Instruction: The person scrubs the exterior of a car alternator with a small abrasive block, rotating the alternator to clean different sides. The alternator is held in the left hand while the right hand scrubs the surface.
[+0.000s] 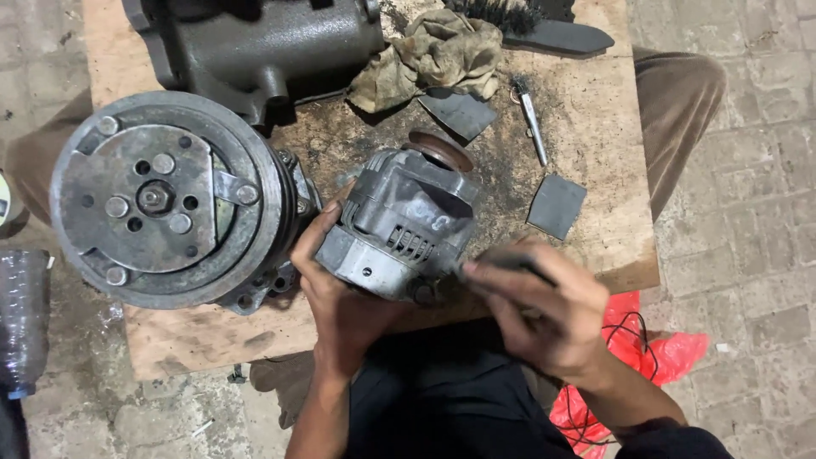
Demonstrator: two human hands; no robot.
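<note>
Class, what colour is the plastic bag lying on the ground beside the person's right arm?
The plastic bag is bright red, seen in the head view.

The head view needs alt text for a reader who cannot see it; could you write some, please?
A left hand steadies a grey alternator on a stained wooden board while the right hand rubs it with dark sandpaper. A large pulley-faced compressor sits left.

Dull grey metal alternator (408,225), rough wooden board (595,119)
</note>
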